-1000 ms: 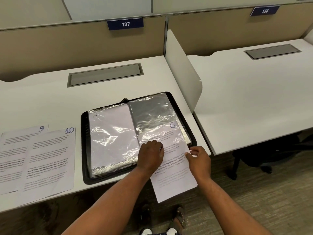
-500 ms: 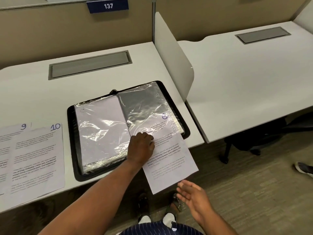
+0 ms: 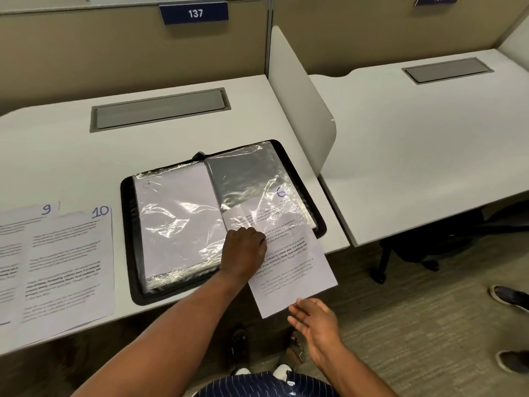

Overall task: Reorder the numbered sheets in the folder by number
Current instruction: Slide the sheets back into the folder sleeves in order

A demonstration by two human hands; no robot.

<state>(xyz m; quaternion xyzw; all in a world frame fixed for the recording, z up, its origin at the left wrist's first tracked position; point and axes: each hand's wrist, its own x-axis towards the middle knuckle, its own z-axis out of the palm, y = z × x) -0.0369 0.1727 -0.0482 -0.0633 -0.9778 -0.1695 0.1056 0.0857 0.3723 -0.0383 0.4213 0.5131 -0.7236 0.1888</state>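
Halfway inside crinkly sleeve [image 3: 252,179]: sheet 6 [image 3: 297,276]

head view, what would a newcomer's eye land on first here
The open black zip folder with shiny clear plastic sleeves, near the front edge of the white desk, draws the eye first. A white printed sheet marked 6 sticks half out of its right sleeve past that edge, the left hand resting on it, the right hand open just below. White printed sheets marked 9 and 10 lie at the left.

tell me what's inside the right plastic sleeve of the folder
Only the top of sheet 6, its lower half hanging out under the left hand. What lies beneath is hidden.
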